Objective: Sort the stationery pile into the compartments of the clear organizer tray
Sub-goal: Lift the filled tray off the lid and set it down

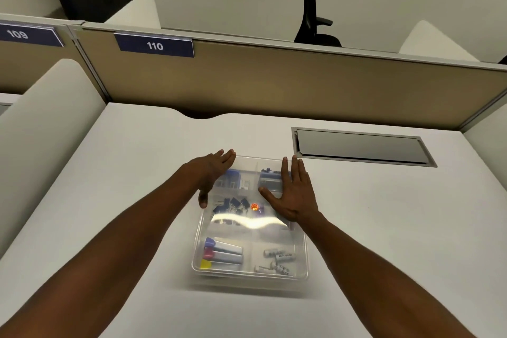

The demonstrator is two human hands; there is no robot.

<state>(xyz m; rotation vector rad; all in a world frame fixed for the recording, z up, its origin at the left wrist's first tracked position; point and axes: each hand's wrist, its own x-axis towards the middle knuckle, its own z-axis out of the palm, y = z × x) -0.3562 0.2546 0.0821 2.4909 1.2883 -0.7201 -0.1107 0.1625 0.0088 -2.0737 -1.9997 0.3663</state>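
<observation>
A white office bench [384,228] backed by a tan partition panel [274,85] carries a clear plastic organizer tray [301,230] near its middle. Both grips are released, fingers straight: the left hand [211,173] lies at the tray's far-left edge, the right hand [295,192] over its far-right compartment. Inside lie three capped markers [223,254], black binder clips [230,206] and small white rolls [277,259].

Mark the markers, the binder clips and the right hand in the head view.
markers [223,253]: head view, on the barrels in the near-left compartment.
binder clips [231,205]: head view, on the dark clips in the middle compartment.
right hand [293,192]: head view, on the back of the hand.
</observation>
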